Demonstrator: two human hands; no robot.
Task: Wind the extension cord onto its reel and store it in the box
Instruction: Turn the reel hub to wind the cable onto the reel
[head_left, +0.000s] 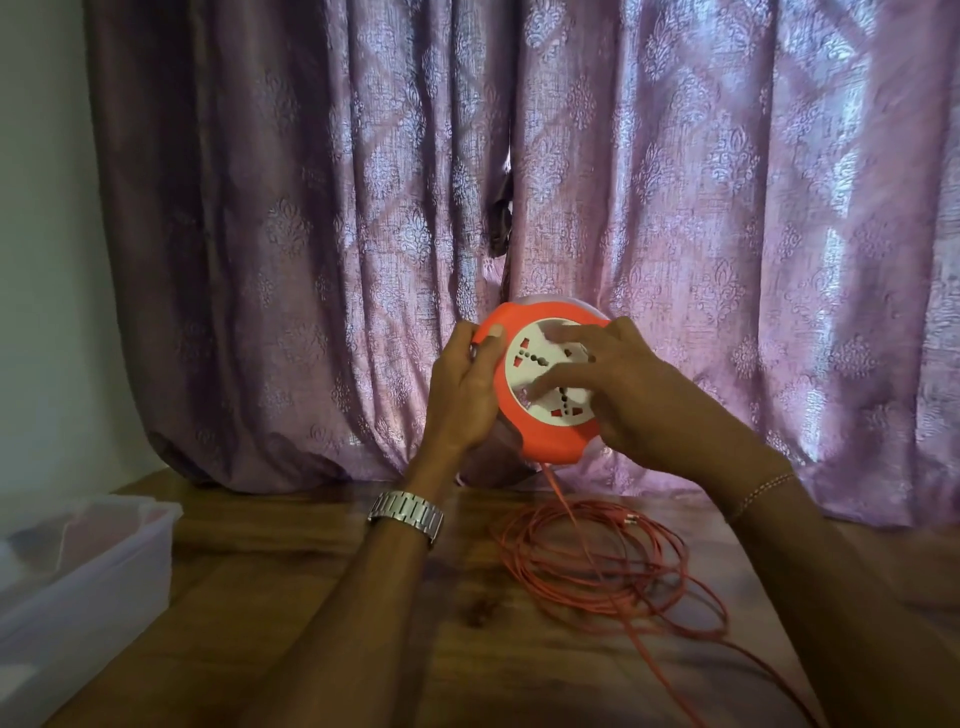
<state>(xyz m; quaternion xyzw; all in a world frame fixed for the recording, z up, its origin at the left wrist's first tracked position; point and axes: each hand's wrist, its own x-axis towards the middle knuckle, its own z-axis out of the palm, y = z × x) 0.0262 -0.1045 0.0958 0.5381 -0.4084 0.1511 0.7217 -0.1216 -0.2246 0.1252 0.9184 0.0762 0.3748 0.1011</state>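
Orange plastic reel (540, 384) is up off the table (363, 623), held in front of the curtain (675, 182). My left hand (465, 387) grips its rim at 9 o'clock, thumb over the front edge. My right hand (613, 379) lies on the white socket face (524, 366), fingers spread and fairly straight, blurred, prob turning it. Reel feels light, rigid, smooth, so I'd keep hold at the rim w/ the left. Cord (613, 571) exits the reel at 6 o'clock and lies in loose thin loops on the table below; soft, springy, tangle-prone, best fed w/ light tension. Clear box (78, 561) sits at 8 o'clock, well apart.
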